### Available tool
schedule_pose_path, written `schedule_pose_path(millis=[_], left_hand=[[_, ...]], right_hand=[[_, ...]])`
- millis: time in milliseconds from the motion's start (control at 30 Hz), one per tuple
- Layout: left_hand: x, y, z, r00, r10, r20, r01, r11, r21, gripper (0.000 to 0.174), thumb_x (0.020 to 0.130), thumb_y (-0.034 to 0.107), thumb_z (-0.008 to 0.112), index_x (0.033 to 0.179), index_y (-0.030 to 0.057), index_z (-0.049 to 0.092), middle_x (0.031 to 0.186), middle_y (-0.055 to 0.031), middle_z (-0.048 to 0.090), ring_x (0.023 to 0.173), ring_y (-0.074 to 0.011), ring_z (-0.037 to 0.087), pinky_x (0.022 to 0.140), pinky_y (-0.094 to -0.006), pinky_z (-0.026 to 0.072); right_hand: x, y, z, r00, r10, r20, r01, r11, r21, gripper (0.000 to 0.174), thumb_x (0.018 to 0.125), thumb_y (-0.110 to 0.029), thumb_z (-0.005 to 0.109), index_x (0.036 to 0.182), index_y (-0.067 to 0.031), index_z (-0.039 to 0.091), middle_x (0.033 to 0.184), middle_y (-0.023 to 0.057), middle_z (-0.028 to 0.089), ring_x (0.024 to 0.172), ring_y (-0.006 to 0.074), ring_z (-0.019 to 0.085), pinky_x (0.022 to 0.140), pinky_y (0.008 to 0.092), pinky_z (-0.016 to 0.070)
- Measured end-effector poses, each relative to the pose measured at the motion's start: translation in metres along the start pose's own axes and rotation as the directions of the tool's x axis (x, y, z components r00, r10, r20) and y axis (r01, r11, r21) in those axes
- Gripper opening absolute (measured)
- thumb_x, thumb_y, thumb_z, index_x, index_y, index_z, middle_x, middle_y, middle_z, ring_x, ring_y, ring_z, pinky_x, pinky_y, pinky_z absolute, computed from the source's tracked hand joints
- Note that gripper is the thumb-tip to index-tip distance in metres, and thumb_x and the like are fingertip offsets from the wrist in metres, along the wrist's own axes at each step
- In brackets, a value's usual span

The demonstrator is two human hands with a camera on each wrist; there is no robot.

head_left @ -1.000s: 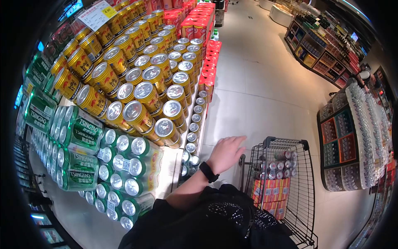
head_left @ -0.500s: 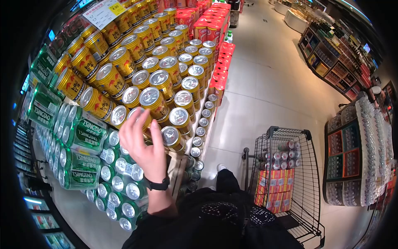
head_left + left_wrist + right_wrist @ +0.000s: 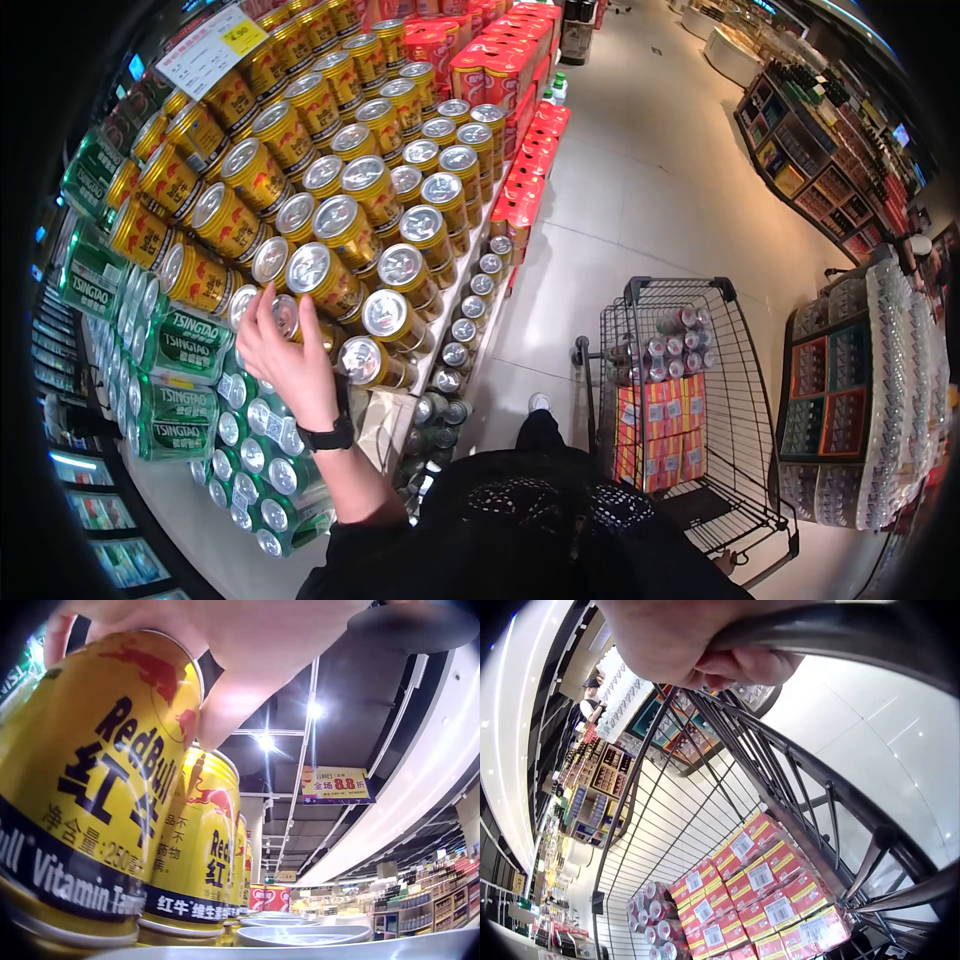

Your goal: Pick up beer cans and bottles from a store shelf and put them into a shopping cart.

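Observation:
My left hand point(image 3: 292, 375) is at the front edge of a stacked block of gold Red Bull cans point(image 3: 335, 220). In the left wrist view it comes over the top of the nearest Red Bull can point(image 3: 105, 780), its thumb down one side and fingers round the far side. That can stands upright beside another Red Bull can point(image 3: 201, 847). My right hand point(image 3: 697, 645) grips the dark handle point(image 3: 810, 634) of a black wire shopping cart point(image 3: 640, 290); the head view shows only a bit of this hand low at the right. Red-and-yellow packs point(image 3: 761, 881) and a pack of cans point(image 3: 656, 919) lie in the cart.
Green Tsingtao multipacks point(image 3: 180, 345) stand left of the Red Bull cans. Red can packs point(image 3: 490, 65) are behind, and a price sign point(image 3: 210, 50) stands at the back left. Shelves of bottles point(image 3: 830, 140) and a stack of bottle packs point(image 3: 850, 390) border the aisle floor point(image 3: 650, 180).
My left hand has swung left from over the aisle beside the cart to the front Red Bull cans. The view has shifted slightly, and the right hand on the cart now shows at the lower right.

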State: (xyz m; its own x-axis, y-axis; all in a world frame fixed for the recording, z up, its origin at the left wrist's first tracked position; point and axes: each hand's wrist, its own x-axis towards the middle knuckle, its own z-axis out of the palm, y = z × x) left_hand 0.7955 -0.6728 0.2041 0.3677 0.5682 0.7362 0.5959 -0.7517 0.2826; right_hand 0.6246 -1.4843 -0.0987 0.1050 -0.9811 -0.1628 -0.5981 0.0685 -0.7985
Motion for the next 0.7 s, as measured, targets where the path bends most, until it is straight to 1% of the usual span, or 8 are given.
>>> schedule_pose_path(millis=[67, 167, 200, 333, 433, 533, 667, 700], left_hand=[[0.001, -0.003, 0.003, 1.000, 0.021, 0.010, -0.021, 1.000, 0.020, 0.040, 0.093, 0.032, 0.066, 0.125, 0.0092, 0.062, 0.127, -0.0110, 0.058, 0.121, -0.0322, 0.048, 0.104, -0.0468, 0.0340], [0.002, -0.008, 0.004, 0.998, 0.057, 0.010, -0.057, 0.997, 0.051, 0.035, 0.094, 0.028, 0.065, 0.123, 0.0086, 0.064, 0.123, -0.0097, 0.061, 0.118, -0.0319, 0.050, 0.102, -0.0454, 0.0359], [0.002, -0.009, 0.005, 0.997, 0.070, 0.014, -0.071, 0.996, 0.051, 0.034, 0.094, 0.027, 0.065, 0.122, 0.0083, 0.064, 0.123, -0.0099, 0.061, 0.118, -0.0317, 0.050, 0.102, -0.0449, 0.0360], [0.006, -0.018, 0.007, 0.987, 0.158, 0.041, -0.161, 0.983, 0.087, 0.032, 0.096, 0.024, 0.062, 0.122, 0.0038, 0.063, 0.121, -0.0121, 0.062, 0.113, -0.0319, 0.051, 0.097, -0.0426, 0.0394], [0.009, -0.024, 0.007, 0.985, 0.146, 0.095, -0.154, 0.984, 0.092, 0.034, 0.098, 0.025, 0.060, 0.124, 0.0032, 0.063, 0.121, -0.0124, 0.062, 0.110, -0.0319, 0.051, 0.095, -0.0419, 0.0396], [0.008, -0.030, 0.008, 0.983, 0.138, 0.118, -0.152, 0.982, 0.113, 0.035, 0.100, 0.027, 0.059, 0.127, 0.0047, 0.062, 0.122, -0.0122, 0.062, 0.112, -0.0305, 0.050, 0.096, -0.0418, 0.0397], [0.009, -0.035, 0.006, 0.979, 0.138, 0.151, -0.162, 0.973, 0.162, 0.035, 0.101, 0.027, 0.057, 0.127, 0.0045, 0.062, 0.123, -0.0129, 0.061, 0.114, -0.0304, 0.049, 0.096, -0.0411, 0.0412], [0.009, -0.036, 0.007, 0.980, 0.132, 0.147, -0.153, 0.978, 0.145, 0.035, 0.101, 0.026, 0.057, 0.128, 0.0044, 0.061, 0.123, -0.0129, 0.061, 0.114, -0.0303, 0.049, 0.095, -0.0412, 0.0421]], right_hand=[[0.025, 0.001, 0.025, 0.991, -0.133, 0.021, 0.125, 0.968, 0.215, 0.042, 0.094, -0.019, 0.058, 0.136, -0.0185, 0.056, 0.069, 0.0111, 0.057, 0.059, 0.0247, 0.052, 0.054, 0.0424, 0.0428], [0.032, -0.040, 0.037, 0.972, 0.049, 0.231, -0.079, 0.990, 0.120, 0.044, 0.095, -0.013, 0.053, 0.138, -0.0254, 0.053, 0.070, 0.0150, 0.058, 0.064, 0.0301, 0.056, 0.057, 0.0446, 0.0457], [0.032, -0.049, 0.047, 0.964, 0.069, 0.257, -0.122, 0.972, 0.199, 0.044, 0.094, -0.011, 0.053, 0.137, -0.0218, 0.053, 0.064, 0.0086, 0.051, 0.055, 0.0238, 0.050, 0.051, 0.0394, 0.0416], [0.012, -0.099, 0.082, 0.965, -0.019, 0.262, -0.037, 0.977, 0.208, 0.046, 0.090, -0.003, 0.051, 0.136, -0.0118, 0.053, 0.057, -0.0053, 0.031, 0.044, 0.0094, 0.029, 0.041, 0.0282, 0.0254], [0.017, -0.118, 0.106, 0.955, -0.018, 0.296, -0.063, 0.964, 0.260, 0.049, 0.089, 0.000, 0.047, 0.136, -0.0078, 0.051, 0.055, -0.0065, 0.031, 0.042, 0.0073, 0.032, 0.038, 0.0262, 0.0272], [0.020, -0.131, 0.129, 0.946, -0.074, 0.316, -0.006, 0.970, 0.245, 0.045, 0.088, 0.000, 0.047, 0.132, -0.0060, 0.052, 0.059, -0.0045, 0.036, 0.042, 0.0074, 0.033, 0.037, 0.0255, 0.0278], [-0.020, -0.187, 0.146, 0.940, -0.053, 0.337, 0.004, 0.989, 0.145, 0.027, 0.087, 0.000, 0.048, 0.113, -0.0043, 0.054, 0.064, -0.0031, 0.042, 0.049, 0.0068, 0.039, 0.041, 0.0243, 0.0309], [-0.011, -0.184, 0.155, 0.936, -0.060, 0.346, -0.007, 0.982, 0.188, 0.024, 0.087, 0.000, 0.049, 0.111, -0.0045, 0.055, 0.065, -0.0028, 0.043, 0.050, 0.0069, 0.040, 0.043, 0.0238, 0.0319]])
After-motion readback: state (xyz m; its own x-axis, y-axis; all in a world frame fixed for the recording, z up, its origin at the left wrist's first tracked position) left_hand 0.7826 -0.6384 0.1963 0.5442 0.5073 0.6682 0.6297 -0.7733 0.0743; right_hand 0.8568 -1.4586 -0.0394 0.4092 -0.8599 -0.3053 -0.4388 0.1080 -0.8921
